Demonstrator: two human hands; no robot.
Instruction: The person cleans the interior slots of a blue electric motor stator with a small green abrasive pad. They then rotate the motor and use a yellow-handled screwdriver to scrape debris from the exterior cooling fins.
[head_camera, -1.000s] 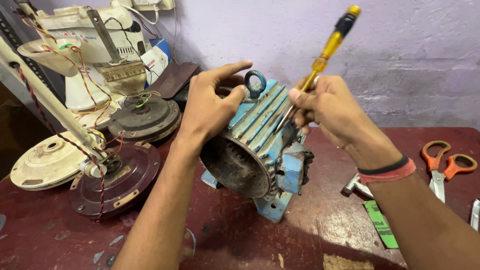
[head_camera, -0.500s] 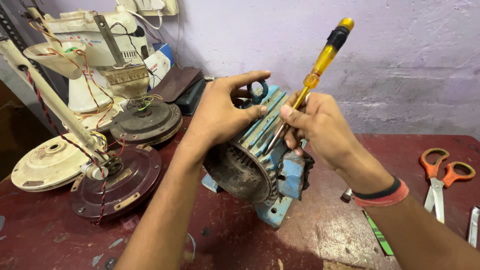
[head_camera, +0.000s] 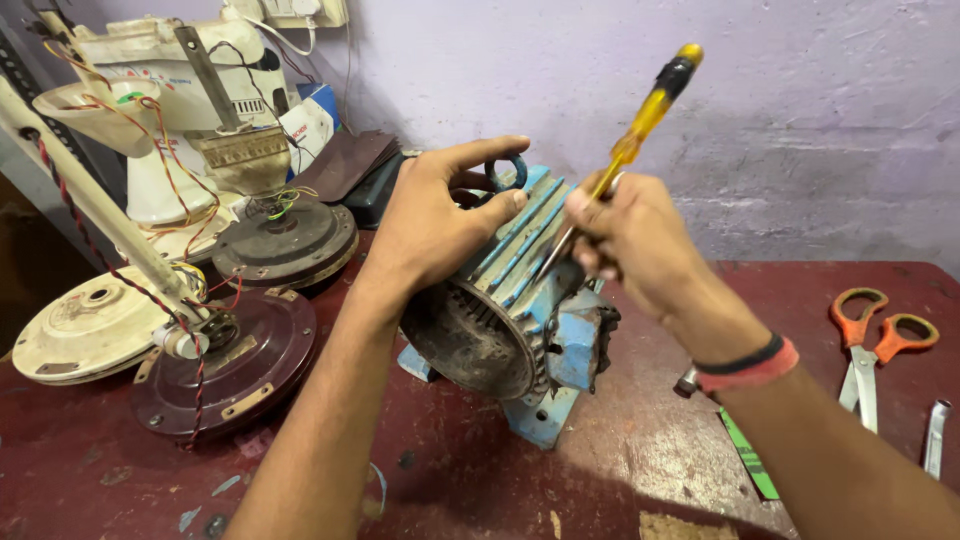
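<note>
A blue finned electric motor (head_camera: 520, 320) lies on the dark red table (head_camera: 620, 460), its open rusty end toward me. My left hand (head_camera: 435, 225) rests over the top of its housing, fingers spread toward the lifting ring (head_camera: 505, 172). My right hand (head_camera: 630, 240) grips a screwdriver with a yellow and black handle (head_camera: 650, 105); its shaft slants down onto the motor's fins, the tip hidden near my fingers.
Dismantled ceiling fan motors (head_camera: 285, 240) and a maroon fan cover (head_camera: 230, 360) with red wires crowd the left. Orange-handled scissors (head_camera: 870, 340) lie at the right, a green strip (head_camera: 745, 455) and a small metal tool (head_camera: 935, 435) nearby. A lilac wall stands behind.
My left hand's fingers have spread further over the housing toward the ring. The right hand with the screwdriver has shifted slightly, keeping the shaft on the fins.
</note>
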